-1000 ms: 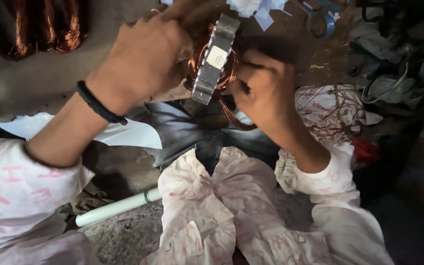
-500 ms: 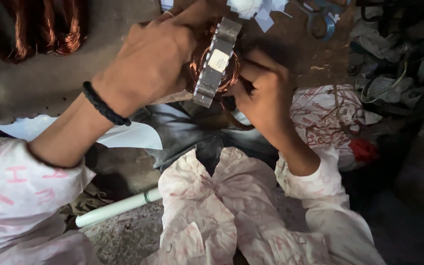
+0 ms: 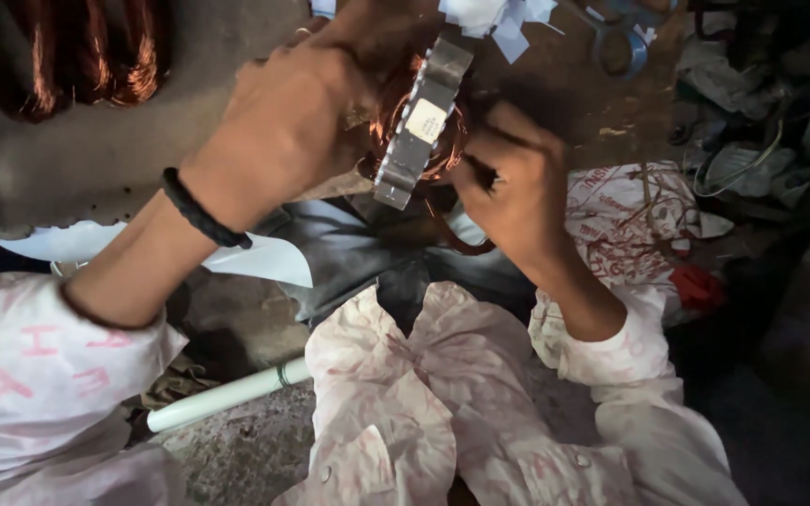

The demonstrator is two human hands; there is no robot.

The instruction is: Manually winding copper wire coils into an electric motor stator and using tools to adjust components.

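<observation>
A round metal motor stator (image 3: 421, 122) with copper windings (image 3: 388, 105) is held edge-on above my lap, a pale label on its rim. My left hand (image 3: 292, 122) grips its left side; a black band circles that wrist. My right hand (image 3: 516, 187) is closed against the stator's right side, fingers pressed at the copper winding. What the right fingertips pinch is hidden. Loose copper wire loops hang below the stator.
Copper wire coils (image 3: 86, 56) lie on the floor at the top left. A white pipe (image 3: 227, 395) lies by my knee. White paper scraps (image 3: 503, 19), a white sheet (image 3: 264, 262), tangled red wire on a printed cloth (image 3: 639, 225) and dark clutter at the right (image 3: 752, 122) surround me.
The stator and both hands have shifted slightly upward in view. My right hand has moved a little lower along the winding. Both grips are unchanged.
</observation>
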